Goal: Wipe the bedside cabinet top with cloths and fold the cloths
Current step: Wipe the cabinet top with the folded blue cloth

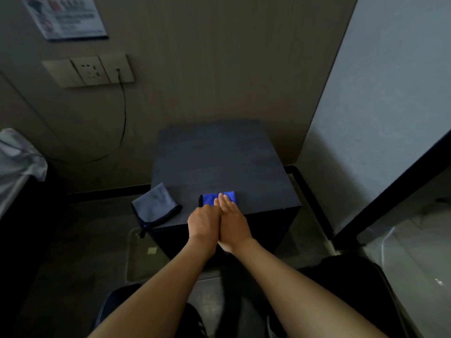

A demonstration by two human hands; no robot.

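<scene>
Head view is filled largest by the dark square wood-grain bedside cabinet top (219, 157), a bare surface standing against the wall; nothing stands in the way on it. At its near left corner a folded grey microfibre cloth with black edging (156, 203) overhangs the edge, well apart from the hands. Near the front edge a small folded bright blue cloth (219, 197) is pressed flat under the right hand (231, 220), fingers extended together; the left hand (203, 223) is curled beside it, grip contents not discernible. Both cloths are judged light, soft and limp, best taken by corners or edges.
</scene>
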